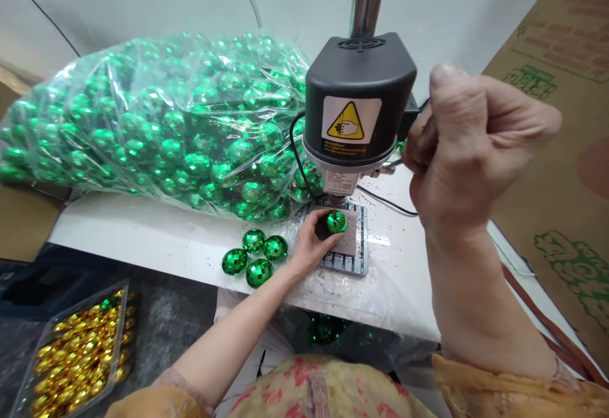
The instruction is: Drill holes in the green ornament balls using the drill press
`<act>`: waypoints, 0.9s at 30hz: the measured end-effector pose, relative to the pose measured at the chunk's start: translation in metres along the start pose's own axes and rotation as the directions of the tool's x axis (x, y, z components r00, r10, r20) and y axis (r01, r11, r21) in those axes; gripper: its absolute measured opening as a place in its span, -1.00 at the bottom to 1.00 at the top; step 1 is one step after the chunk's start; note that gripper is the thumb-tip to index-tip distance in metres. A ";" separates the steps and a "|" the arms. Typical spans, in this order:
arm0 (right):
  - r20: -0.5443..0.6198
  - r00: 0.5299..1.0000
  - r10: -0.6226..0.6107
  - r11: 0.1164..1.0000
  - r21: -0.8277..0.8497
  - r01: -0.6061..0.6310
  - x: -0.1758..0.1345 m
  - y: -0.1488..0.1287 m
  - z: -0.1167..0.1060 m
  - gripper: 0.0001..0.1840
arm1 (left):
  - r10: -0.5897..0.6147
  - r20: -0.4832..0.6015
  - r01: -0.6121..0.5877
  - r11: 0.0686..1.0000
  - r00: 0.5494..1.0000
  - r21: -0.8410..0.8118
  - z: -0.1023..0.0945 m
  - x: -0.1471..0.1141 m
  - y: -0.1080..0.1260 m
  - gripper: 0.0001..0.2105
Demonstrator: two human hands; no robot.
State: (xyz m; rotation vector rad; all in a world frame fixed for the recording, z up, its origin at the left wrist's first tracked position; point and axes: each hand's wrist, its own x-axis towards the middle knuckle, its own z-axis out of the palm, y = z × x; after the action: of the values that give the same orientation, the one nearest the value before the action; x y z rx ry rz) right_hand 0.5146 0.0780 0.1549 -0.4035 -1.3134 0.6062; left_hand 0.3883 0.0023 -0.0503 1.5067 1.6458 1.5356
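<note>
My left hand [311,240] grips a shiny green faceted ball [337,221] between thumb and fingers. The ball sits on a board on the slotted metal base [359,269] of a small bench drill press [359,75], right under its chuck [337,200]. My right hand [457,132] is a fist at the right side of the machine head, closed round the drill press lever; most of the lever is hidden by the fingers. Left of my left hand, several more green balls [259,273] lie loose on the white table [143,228].
A big clear plastic bag [166,126] full of green balls fills the table's back left. Cardboard stands on the right [556,151]. At lower left is a clear tub [114,348] of gold balls. Dark shavings dot the base, and a black cable [390,202] runs behind it.
</note>
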 end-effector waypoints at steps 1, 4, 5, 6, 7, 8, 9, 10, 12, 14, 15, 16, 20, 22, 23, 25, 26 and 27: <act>0.006 1.000 0.002 1.000 0.018 -0.002 0.003 0.002 0.001 -0.51 | -0.016 -0.008 0.016 1.000 1.000 -0.003 0.001 0.000 0.001 -0.54; 0.007 1.000 -0.007 0.997 0.079 0.006 0.012 0.007 0.002 -0.52 | -0.068 -0.033 0.067 0.997 0.997 -0.022 0.002 0.000 0.003 -0.54; 0.007 1.000 -0.006 0.996 0.088 0.005 0.014 0.009 0.003 -0.52 | -0.075 -0.037 0.074 0.997 0.996 -0.021 0.002 0.001 0.003 -0.55; 0.009 1.000 -0.001 0.996 0.089 0.000 0.015 0.010 0.003 -0.52 | -0.076 -0.041 0.076 0.997 0.996 -0.014 0.002 0.001 0.004 -0.55; 0.012 1.000 0.000 0.996 0.087 -0.001 0.017 0.012 0.004 -0.52 | -0.072 -0.045 0.072 0.997 0.996 -0.007 0.002 0.001 0.004 -0.55; 0.017 1.000 -0.002 0.996 0.088 0.001 0.018 0.013 0.004 -0.52 | -0.066 -0.051 0.066 0.998 0.996 -0.003 0.002 0.000 0.005 -0.56; 0.022 1.000 -0.005 0.995 0.097 0.003 0.020 0.014 0.004 -0.53 | -0.059 -0.062 0.059 0.998 0.996 0.000 0.002 0.000 0.006 -0.57; 0.029 1.000 0.001 0.993 0.116 -0.004 0.021 0.015 0.004 -0.53 | -0.052 -0.075 0.052 0.999 0.996 0.005 0.002 -0.001 0.006 -0.58; 0.040 0.998 0.043 0.986 0.161 -0.049 0.024 0.016 0.005 -0.52 | -0.039 -0.110 0.043 0.999 0.993 0.027 0.002 -0.004 0.009 -0.60; 0.047 0.995 0.090 0.978 0.187 -0.097 0.026 0.016 0.006 -0.52 | -0.043 -0.135 0.049 0.998 0.990 0.037 -0.001 -0.008 0.012 -0.59; 0.048 0.994 0.102 0.976 0.187 -0.109 0.027 0.016 0.006 -0.51 | -0.061 -0.142 0.064 0.998 0.988 0.014 -0.003 -0.011 0.014 -0.59; 0.046 0.993 0.104 0.977 0.182 -0.111 0.027 0.016 0.006 -0.51 | -0.094 -0.149 0.089 0.995 0.984 -0.039 -0.005 -0.014 0.018 -0.58; 0.030 0.997 0.078 0.985 0.155 -0.081 0.026 0.016 0.007 -0.50 | -0.359 -0.069 0.293 0.845 0.931 -0.447 -0.013 -0.034 0.038 -0.60; 0.013 0.997 0.078 0.988 0.134 -0.079 0.026 0.016 0.008 -0.49 | -0.464 0.098 0.421 0.671 0.881 -0.611 -0.016 -0.049 0.049 -0.59; 0.001 0.997 0.074 0.990 0.121 -0.074 0.026 0.017 0.008 -0.48 | -0.467 0.204 0.480 0.608 0.860 -0.632 -0.018 -0.059 0.054 -0.57; -0.029 0.999 0.046 0.993 0.114 -0.043 0.027 0.019 0.010 -0.47 | -0.370 0.412 0.550 0.638 0.833 -0.539 -0.024 -0.081 0.060 -0.54; -0.038 0.999 0.025 0.993 0.119 -0.020 0.027 0.020 0.010 -0.47 | -0.285 0.507 0.529 0.726 0.813 -0.439 -0.027 -0.092 0.060 -0.54; -0.042 0.999 0.003 0.992 0.128 0.003 0.028 0.022 0.011 -0.46 | -0.193 0.590 0.452 0.829 0.784 -0.330 -0.030 -0.103 0.058 -0.54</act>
State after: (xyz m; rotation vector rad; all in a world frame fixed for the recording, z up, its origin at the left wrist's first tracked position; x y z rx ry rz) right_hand 0.5038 0.1115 0.1659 -0.3093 -1.2275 0.6747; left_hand 0.4191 -0.1130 -0.0256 1.1566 1.0491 1.0660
